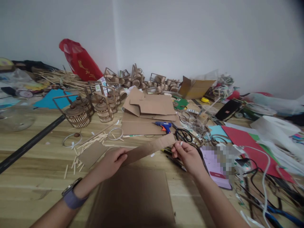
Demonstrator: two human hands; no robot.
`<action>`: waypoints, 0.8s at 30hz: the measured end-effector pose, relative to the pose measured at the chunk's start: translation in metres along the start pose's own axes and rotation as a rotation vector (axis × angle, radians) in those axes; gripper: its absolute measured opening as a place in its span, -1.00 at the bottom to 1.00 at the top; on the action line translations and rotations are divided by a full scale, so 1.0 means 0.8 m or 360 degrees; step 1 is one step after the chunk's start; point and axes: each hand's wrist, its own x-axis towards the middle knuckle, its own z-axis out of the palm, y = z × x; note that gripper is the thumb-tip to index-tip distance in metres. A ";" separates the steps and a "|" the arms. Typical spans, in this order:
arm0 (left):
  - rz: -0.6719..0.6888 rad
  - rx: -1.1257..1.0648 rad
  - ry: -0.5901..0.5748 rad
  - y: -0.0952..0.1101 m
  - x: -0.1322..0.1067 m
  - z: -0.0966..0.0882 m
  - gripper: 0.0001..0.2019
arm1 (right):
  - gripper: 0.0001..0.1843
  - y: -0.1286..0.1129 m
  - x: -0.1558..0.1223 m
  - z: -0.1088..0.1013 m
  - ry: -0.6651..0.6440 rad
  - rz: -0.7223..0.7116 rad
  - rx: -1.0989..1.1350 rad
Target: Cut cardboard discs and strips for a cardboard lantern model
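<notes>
A long strip of brown cardboard (149,148) is stretched slantwise between my two hands, its right end higher. My left hand (115,161) grips the lower left end, thumb on top. The upper right end is pinched by my right hand (187,156), where a small white bit shows at the fingers. Below the strip lies a large flat cardboard sheet (137,196) on the wooden table. Just beyond the strip rests a blue and orange glue gun (165,126). Left of my left hand, a small cardboard piece (92,154) lies over thin wooden sticks (74,163).
Small lidded baskets (77,115) stand at the left, near a black bar (30,144). Folded cardboard (154,106) is stacked ahead. To the right are a black cable (184,135), a purple-paged notebook (216,171), red paper (251,148) and blue-handled pliers (282,213).
</notes>
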 end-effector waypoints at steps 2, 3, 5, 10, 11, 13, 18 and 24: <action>-0.0053 0.0022 0.0012 -0.008 -0.010 -0.004 -0.59 | -0.33 -0.002 0.000 -0.017 0.0034 0.0011 -0.0160; -0.0083 0.0040 0.0016 -0.013 -0.016 -0.006 -0.58 | -0.34 -0.003 0.002 -0.028 0.0071 0.0014 -0.0261; -0.0134 0.0086 0.0026 -0.026 -0.031 -0.008 -0.56 | -0.37 -0.004 0.010 -0.055 0.0180 0.0015 -0.0488; -0.0161 0.0229 0.0081 -0.058 -0.085 0.002 -0.53 | -0.28 0.012 0.011 -0.105 0.0350 -0.0216 -0.1582; -0.0177 0.0269 0.0083 -0.062 -0.097 0.006 -0.52 | -0.29 0.016 -0.001 -0.105 0.0301 -0.0324 -0.1809; -0.0236 0.0350 0.0011 -0.067 -0.119 0.014 -0.52 | -0.36 0.020 -0.040 -0.091 0.0041 -0.0579 -0.1931; -0.0326 0.0529 -0.0311 -0.072 -0.156 0.031 0.02 | 0.24 0.024 -0.155 -0.012 -0.0788 -0.0748 -0.1765; -0.0160 0.0504 -0.0336 -0.075 -0.151 0.049 -0.05 | 0.32 0.056 -0.164 0.010 -0.0833 -0.0716 -0.1754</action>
